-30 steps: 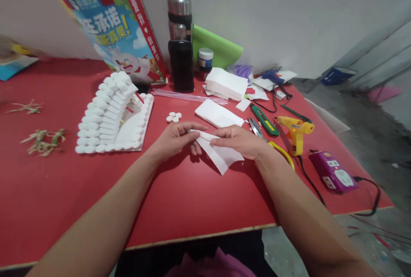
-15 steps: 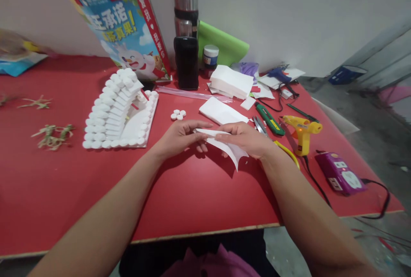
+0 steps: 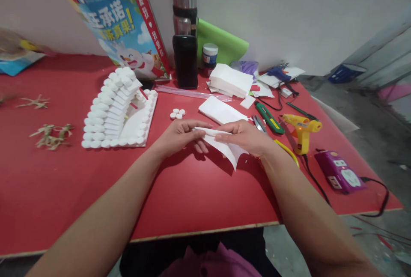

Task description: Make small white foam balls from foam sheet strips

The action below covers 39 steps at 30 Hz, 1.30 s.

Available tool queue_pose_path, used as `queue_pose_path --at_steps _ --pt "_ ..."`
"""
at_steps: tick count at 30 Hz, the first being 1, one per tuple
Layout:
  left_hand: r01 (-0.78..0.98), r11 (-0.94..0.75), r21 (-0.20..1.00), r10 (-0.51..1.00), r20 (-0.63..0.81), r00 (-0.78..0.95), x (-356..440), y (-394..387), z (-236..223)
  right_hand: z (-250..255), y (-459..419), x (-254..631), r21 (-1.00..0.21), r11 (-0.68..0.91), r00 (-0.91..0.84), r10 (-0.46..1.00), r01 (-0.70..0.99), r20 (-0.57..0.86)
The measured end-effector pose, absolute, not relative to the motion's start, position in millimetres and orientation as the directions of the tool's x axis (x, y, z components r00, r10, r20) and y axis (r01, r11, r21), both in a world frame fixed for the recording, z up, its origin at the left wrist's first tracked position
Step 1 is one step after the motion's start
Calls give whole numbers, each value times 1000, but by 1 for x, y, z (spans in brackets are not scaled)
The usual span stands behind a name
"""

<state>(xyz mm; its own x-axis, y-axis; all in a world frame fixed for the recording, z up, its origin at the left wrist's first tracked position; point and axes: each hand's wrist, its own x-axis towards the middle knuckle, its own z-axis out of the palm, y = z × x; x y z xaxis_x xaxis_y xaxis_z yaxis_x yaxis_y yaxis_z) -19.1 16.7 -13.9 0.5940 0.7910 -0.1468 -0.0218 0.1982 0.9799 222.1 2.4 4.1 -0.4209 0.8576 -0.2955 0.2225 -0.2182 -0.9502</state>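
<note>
Both my hands hold one bent white sheet [image 3: 228, 150] just above the red table [image 3: 180, 191]. My left hand [image 3: 181, 136] pinches its left end between thumb and fingers. My right hand [image 3: 245, 136] is closed over the sheet's upper edge, and the free corner hangs down below it. A white foam model [image 3: 117, 112] with rounded pieces along its edges stands to the left of my left hand. Three small white discs [image 3: 177, 114] lie just beyond my left hand.
A flat white sheet [image 3: 221, 112] and a white stack [image 3: 233, 81] lie beyond my hands. To the right are a green cutter [image 3: 269, 118], a yellow glue gun [image 3: 302, 128] and a purple power strip [image 3: 340, 176]. A black-and-steel flask [image 3: 184, 41] and a poster [image 3: 125, 24] stand at the back.
The white sheet went from lying nearly flat to curling, its free corner now hanging under my right hand. Both hands stayed in about the same place on the table.
</note>
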Motion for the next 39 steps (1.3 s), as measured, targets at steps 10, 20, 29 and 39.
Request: queue_pose_path --at_steps 10,20,29,39 --pt "-202 213 956 845 -76 530 -21 20 -16 4 4 227 -982 -117 -349 923 147 -162" --pt "-306 278 911 868 -102 485 -21 27 -23 12 3 229 -957 -24 -246 964 289 -98" --pt "-238 277 931 791 -81 606 -23 21 -20 30 0 246 -954 -297 -428 857 46 -288" --pt "-32 225 974 797 -165 581 -14 11 -21 -4 -7 192 -891 -452 -660 659 36 -361"
